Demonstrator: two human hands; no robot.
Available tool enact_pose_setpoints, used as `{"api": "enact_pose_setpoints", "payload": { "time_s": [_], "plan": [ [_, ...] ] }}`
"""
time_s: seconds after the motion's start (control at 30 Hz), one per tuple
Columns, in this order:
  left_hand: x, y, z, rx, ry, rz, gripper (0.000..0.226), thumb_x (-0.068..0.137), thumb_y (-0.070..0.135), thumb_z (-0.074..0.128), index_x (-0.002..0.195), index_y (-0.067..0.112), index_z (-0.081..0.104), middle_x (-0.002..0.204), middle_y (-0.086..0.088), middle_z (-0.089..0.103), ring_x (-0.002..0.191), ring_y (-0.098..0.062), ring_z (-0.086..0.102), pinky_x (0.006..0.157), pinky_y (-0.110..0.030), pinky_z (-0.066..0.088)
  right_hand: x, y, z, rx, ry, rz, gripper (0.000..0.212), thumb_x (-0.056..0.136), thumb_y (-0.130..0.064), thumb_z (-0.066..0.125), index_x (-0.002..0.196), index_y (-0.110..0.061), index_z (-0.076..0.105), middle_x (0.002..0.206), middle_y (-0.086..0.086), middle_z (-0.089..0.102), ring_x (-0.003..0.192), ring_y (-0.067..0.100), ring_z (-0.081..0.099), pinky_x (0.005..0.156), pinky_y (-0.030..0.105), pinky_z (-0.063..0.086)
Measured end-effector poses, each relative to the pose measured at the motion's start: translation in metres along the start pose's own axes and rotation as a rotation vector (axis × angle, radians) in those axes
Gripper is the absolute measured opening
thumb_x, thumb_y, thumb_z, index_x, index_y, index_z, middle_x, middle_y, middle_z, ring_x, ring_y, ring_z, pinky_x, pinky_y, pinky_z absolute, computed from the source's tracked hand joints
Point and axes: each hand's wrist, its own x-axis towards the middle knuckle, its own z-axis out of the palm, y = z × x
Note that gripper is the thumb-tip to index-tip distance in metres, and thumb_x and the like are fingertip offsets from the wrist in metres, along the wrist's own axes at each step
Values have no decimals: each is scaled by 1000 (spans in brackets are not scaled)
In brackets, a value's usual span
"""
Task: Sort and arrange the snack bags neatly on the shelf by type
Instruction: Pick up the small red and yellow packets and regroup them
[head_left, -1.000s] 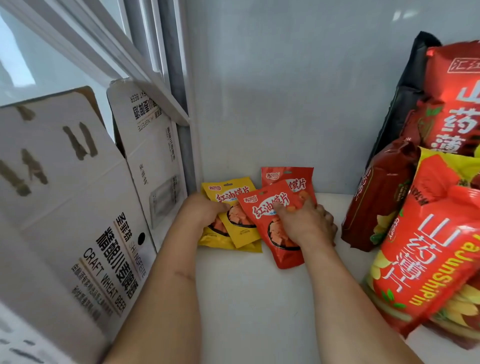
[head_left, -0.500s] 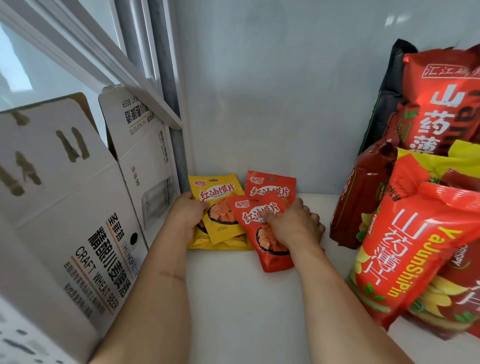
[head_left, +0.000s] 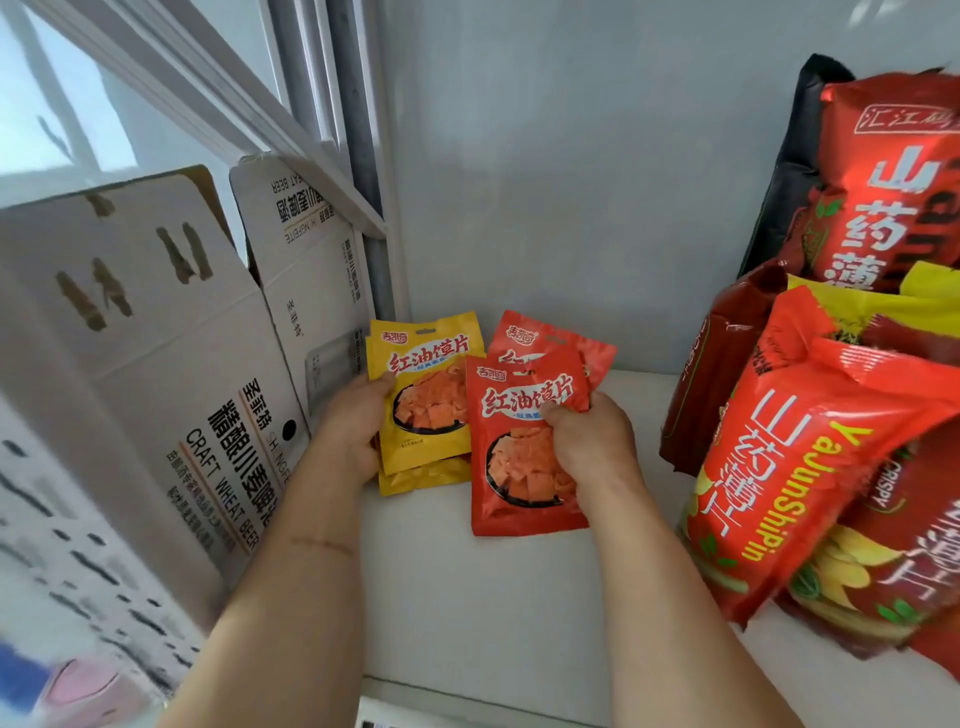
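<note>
Centre of frame, on the white shelf (head_left: 467, 597): small flat pouches with white-outlined red lettering and a picture of orange squares in a dark bowl. Left hand (head_left: 353, 415) closed on the yellow pouch (head_left: 423, 395), thumb on its front, a second yellow pouch (head_left: 426, 475) beneath it. Just right, right hand (head_left: 587, 441) gripping the red pouch (head_left: 511, 447), thumb pressed across its upper front, bottom edge on the shelf. Behind, another red pouch (head_left: 550, 343) leaning at the back wall. Right edge: big red bags (head_left: 810, 467), piled, glossy. Left: cardboard box (head_left: 156, 364), flaps up.
</note>
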Motion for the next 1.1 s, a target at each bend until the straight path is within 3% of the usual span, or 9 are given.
{"api": "enact_pose_setpoints", "payload": {
  "time_s": [0.1,0.23,0.37,0.5,0.67,0.83,0.97,1.1],
  "plan": [
    [-16,-4,-5,-36,54,31,22,105,26,49,121,20,64,107,-9,73,95,-32,70,77,-46,58,-17,1,-11,92,-41,-16,8,91,-27,65,99,-25,66,100,-5,70,94,21,68,90,40,55],
    [-37,-8,-12,-11,101,81,20,104,24,51,114,21,68,110,-10,74,97,-33,72,88,-56,57,-55,4,-21,166,-26,-35,10,91,-26,66,100,-23,67,99,-7,70,90,17,68,85,35,56],
    [-58,-12,-22,-2,88,156,19,100,15,56,111,19,70,111,-11,74,98,-33,72,90,-56,57,-110,14,-34,169,-16,-51,17,90,-32,68,103,-22,68,99,-9,72,89,13,68,82,33,55],
    [-83,-22,-38,16,8,179,16,97,13,59,99,22,72,107,-7,75,96,-31,72,88,-55,57,-168,25,-50,162,12,-50,17,89,-38,68,101,-26,68,98,-12,72,92,12,68,86,38,55],
    [-116,-41,-60,35,-95,159,22,89,20,64,108,27,73,102,-1,78,92,-30,74,84,-56,59,-233,46,-76,185,95,-5,14,88,-40,69,98,-31,70,98,-13,73,94,14,69,88,40,55],
    [-172,-54,-53,-39,-155,168,16,95,11,63,93,26,69,97,-2,75,82,-24,72,73,-41,60,-281,69,-112,180,151,64,15,87,-41,70,96,-30,74,95,-12,76,93,16,71,91,43,55],
    [-217,-70,-26,-3,-253,235,15,91,13,65,90,27,71,95,-2,76,90,-29,73,81,-53,61,-303,88,-162,182,258,83,5,84,-44,71,88,-44,74,91,-15,76,93,16,71,92,42,54],
    [-266,-96,21,53,-352,282,13,96,16,61,96,27,68,94,4,75,89,-22,73,75,-41,62,-313,111,-227,221,381,132,34,70,-54,75,99,-35,73,95,-7,77,92,22,73,93,47,54]
  ]
}}
